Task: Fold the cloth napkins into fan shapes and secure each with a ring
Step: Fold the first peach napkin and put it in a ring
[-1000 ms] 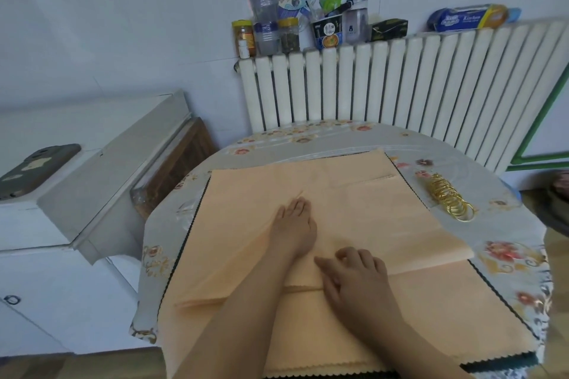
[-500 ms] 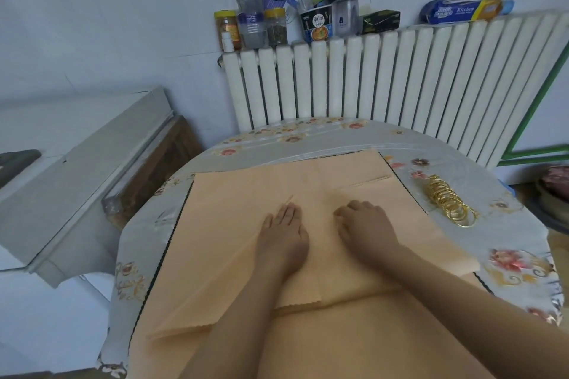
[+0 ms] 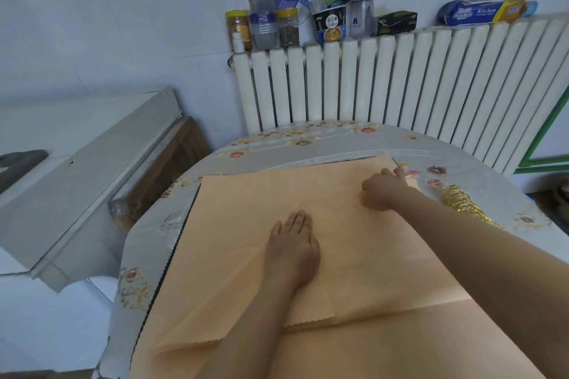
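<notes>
The large peach cloth napkin (image 3: 354, 255) lies spread on the floral-covered round tabletop (image 3: 323, 144). The left hand (image 3: 294, 244) presses flat on its middle, fingers straight. The right hand (image 3: 383, 191) curls its grip on the napkin's far right edge, near the gold metal rings (image 3: 465, 204).

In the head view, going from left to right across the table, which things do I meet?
White cabinet → left hand flat on the napkin → right hand near its far corner → gold rings.
</notes>
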`<state>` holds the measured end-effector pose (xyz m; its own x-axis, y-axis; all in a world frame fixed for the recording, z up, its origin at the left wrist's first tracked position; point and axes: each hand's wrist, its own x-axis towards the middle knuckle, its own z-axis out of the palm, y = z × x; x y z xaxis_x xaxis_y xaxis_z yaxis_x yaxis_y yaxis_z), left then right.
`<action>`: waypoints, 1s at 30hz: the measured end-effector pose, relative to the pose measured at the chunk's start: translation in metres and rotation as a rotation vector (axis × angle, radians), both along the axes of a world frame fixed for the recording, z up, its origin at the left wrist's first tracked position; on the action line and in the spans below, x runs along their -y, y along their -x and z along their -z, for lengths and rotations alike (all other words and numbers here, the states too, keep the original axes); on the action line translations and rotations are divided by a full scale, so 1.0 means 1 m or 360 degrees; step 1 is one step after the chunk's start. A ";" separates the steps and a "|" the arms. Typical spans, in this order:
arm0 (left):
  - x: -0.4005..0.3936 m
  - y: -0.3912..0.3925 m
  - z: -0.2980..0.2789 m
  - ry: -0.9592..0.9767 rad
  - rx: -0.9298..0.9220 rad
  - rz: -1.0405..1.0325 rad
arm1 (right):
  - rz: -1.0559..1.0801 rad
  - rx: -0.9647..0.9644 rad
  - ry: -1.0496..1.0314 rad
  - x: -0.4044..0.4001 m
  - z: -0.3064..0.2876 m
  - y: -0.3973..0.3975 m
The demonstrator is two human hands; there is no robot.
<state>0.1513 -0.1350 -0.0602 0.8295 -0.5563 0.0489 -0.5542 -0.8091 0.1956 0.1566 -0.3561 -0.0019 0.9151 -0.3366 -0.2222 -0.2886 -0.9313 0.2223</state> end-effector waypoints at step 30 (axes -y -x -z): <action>-0.004 0.004 -0.002 0.0033 -0.0032 0.0076 | -0.0221 0.1174 -0.0951 -0.133 0.054 0.153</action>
